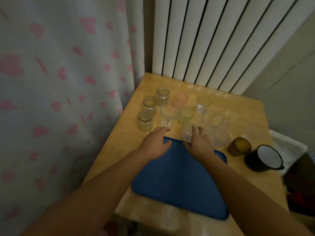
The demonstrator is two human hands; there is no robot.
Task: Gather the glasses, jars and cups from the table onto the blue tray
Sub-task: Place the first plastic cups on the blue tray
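- Flat blue plastic tray (179, 181) lies bare; the clear glasses, jars and cups all stand beyond its far edge.
- Left hand (156, 143) hovers open and empty over that edge.
- Right hand (198, 142) curls round a small clear glass (187, 133) at that edge; contact is unclear.
- Risk: the tall clear tumbler (167, 116) stands just past the left fingertips, and a careless reach could topple it into its neighbours.

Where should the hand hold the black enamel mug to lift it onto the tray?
Grip the black enamel mug around its body, coming from above and its left. It leans with its white inside facing the camera; what looks like a handle stub at its lower right is too unclear to trust.
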